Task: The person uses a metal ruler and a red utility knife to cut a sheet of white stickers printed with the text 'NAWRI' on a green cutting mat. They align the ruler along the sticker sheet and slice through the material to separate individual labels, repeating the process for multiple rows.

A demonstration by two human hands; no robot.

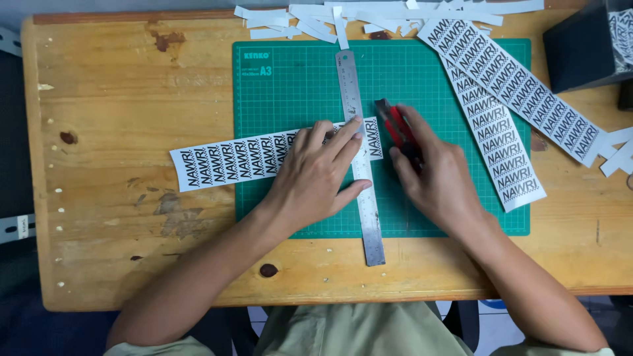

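My left hand lies flat with fingers spread, pressing a steel ruler down across a long white printed paper strip. The strip runs left from the ruler over the green cutting mat and onto the wooden table. My right hand grips a red and black utility knife just right of the ruler, its tip pointing away from me near the strip's right end.
Two more printed strips lie diagonally at the mat's right side. White paper offcuts pile along the table's far edge. A black box stands at the far right corner.
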